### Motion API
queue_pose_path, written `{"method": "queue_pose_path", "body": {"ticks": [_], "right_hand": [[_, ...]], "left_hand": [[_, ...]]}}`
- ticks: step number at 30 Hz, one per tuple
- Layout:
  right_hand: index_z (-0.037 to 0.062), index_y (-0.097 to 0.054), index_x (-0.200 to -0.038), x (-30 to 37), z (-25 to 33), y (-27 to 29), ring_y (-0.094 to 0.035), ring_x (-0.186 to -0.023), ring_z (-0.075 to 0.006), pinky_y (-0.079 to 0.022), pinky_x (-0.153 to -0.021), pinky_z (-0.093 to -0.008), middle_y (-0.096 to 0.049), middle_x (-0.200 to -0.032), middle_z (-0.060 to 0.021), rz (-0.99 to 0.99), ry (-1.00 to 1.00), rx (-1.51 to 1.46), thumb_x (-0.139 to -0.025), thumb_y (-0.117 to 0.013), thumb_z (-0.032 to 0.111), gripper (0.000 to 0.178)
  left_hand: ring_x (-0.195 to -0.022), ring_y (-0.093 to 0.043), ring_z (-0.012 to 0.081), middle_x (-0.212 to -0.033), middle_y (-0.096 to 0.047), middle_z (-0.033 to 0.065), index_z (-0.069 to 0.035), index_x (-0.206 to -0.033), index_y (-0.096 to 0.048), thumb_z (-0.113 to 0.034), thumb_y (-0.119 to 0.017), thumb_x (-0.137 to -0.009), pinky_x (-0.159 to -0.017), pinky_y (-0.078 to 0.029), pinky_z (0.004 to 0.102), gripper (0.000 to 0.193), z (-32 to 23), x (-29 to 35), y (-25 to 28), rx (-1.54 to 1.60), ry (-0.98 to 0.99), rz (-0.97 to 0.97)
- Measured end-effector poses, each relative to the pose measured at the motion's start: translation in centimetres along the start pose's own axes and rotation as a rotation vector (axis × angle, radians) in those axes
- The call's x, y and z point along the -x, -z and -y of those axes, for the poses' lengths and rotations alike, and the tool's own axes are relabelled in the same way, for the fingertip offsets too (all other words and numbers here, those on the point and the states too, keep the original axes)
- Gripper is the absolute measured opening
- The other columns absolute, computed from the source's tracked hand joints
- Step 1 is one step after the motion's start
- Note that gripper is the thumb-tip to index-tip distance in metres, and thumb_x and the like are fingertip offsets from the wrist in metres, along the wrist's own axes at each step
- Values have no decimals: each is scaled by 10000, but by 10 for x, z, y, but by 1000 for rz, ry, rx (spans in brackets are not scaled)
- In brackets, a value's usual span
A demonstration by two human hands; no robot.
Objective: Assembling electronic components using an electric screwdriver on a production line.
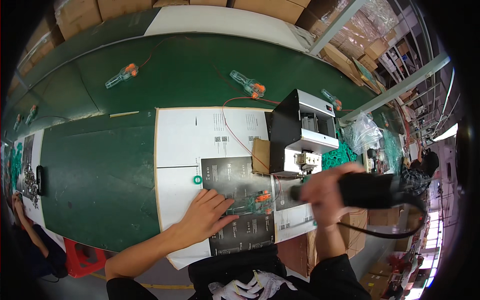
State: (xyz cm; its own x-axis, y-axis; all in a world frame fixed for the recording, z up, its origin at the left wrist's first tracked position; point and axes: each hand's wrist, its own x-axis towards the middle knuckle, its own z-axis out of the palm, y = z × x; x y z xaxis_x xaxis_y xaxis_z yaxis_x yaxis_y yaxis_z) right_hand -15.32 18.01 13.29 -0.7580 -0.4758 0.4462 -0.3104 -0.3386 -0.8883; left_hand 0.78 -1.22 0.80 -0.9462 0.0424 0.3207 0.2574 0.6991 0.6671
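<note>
My left hand rests on the work surface, its thumb and forefinger around the left end of a clear, teal-tinted plastic housing with orange parts inside. The housing lies flat on a black printed sheet. My right hand, smeared by motion, is closed around a black electric screwdriver. That tool lies sideways in the air, its tip pointing left toward the housing but apart from it. A strap or cord hangs from its rear end. Just beyond my left hand sits a small green ring.
A black and silver machine stands beyond my right hand, beside a brown cardboard piece. Green rings are heaped at its right. Similar clear housings lie on the green bench. Another person's hand is at far left.
</note>
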Motion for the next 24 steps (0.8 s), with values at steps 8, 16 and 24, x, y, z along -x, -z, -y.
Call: {"method": "queue_pose_path", "body": {"ticks": [8,16,24], "right_hand": [[-3,-444,-1304,-53,8,31,-421,-436,-116,-418,-433,-280,-427,-655,-15,-318,124,302,-921,-586,-8,409],[105,-422,-1256,15,6,-17,-485,-430,-146,-461,-407,-305,-480,-620,-1,76,62,-42,-945,-662,74,394],[179,-345,-1194,27,-17,-59,-512,-439,-160,-509,-445,-349,-494,-617,-3,308,-16,-30,-962,-708,151,432]], "left_hand": [[-860,-531,248,-887,-584,80,9,-1109,-681,-296,-758,-888,-805,-419,370,385,2,0,-4,0,-23,-21],[-897,-521,250,-897,-564,83,1,-1126,-668,-299,-749,-894,-817,-419,374,387,4,-1,-5,21,-39,-9],[-911,-522,258,-898,-552,79,-13,-1102,-644,-300,-746,-896,-827,-420,376,368,6,4,-8,3,-40,-33]]}}
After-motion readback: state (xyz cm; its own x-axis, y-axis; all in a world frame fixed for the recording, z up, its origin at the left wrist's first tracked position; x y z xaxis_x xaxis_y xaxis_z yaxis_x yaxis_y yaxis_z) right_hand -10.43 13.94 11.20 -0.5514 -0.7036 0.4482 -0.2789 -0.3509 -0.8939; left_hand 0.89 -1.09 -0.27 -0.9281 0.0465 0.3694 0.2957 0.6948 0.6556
